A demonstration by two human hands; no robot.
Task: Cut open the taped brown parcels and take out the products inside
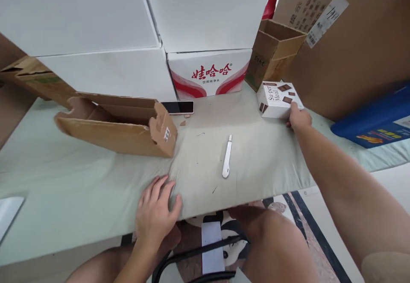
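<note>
My right hand (300,118) is closed on the near right end of a small white box (276,100) printed "Super Meal" with brown chocolate pieces. That box rests at the back right of the table, with some of my fingers hidden behind its edge. Near the table's front edge, my left hand (156,211) lies on the pale green cloth (198,189), fingers apart and nothing in it. Between the two hands lies a white utility knife (227,157). An open-topped cardboard box (128,135) stands beyond my left hand.
Behind the open box lies a phone (181,107), with small cardboard scraps nearby. White cartons, one a red-and-white water carton (211,76), line the back. A tall open carton (272,56) stands behind the white box; a blue package (378,123) is at right.
</note>
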